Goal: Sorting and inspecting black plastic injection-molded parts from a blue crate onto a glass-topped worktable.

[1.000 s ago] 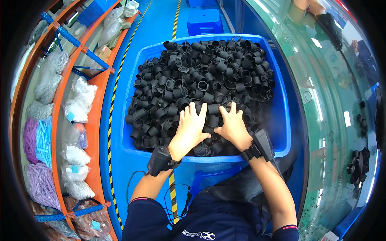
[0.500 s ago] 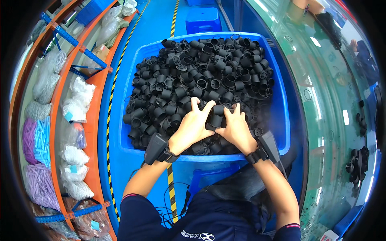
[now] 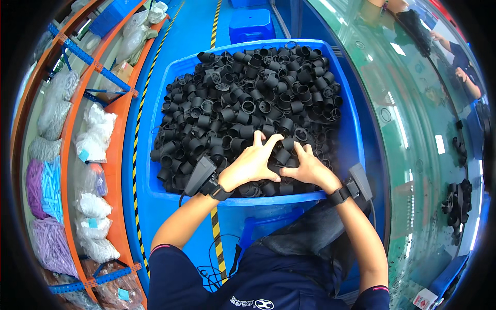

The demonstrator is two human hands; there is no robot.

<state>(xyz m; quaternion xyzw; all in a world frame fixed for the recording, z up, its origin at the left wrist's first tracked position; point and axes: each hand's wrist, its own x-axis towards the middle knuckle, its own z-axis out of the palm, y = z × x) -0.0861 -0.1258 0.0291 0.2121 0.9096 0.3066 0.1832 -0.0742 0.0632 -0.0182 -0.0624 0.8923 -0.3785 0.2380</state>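
A big blue plastic bin (image 3: 155, 185) in front of me is heaped with black plastic cylindrical parts (image 3: 227, 114), several of them open-ended like short cups. My left hand (image 3: 252, 164) is over the near part of the heap, thumb and fingers spread and curved. Facing it from the right, my right hand (image 3: 311, 169) has its thumb and forefinger apart. A black cup-shaped part (image 3: 282, 156) lies between the two hands, near their fingertips. Neither hand visibly grips it; the undersides of the fingers are hidden. Each wrist wears a black strap with a device.
On the left, an orange and blue shelf rack (image 3: 121, 150) holds bagged parts. A green-topped table (image 3: 413, 155) runs along the right, carrying black pieces (image 3: 458, 205). Another person's arm (image 3: 467, 82) shows beyond it. A blue stool (image 3: 251, 26) stands behind the bin.
The bin and its surroundings sit slightly farther left in the picture. My right hand has moved right, widening the gap between my hands, and the parts between them have shifted.
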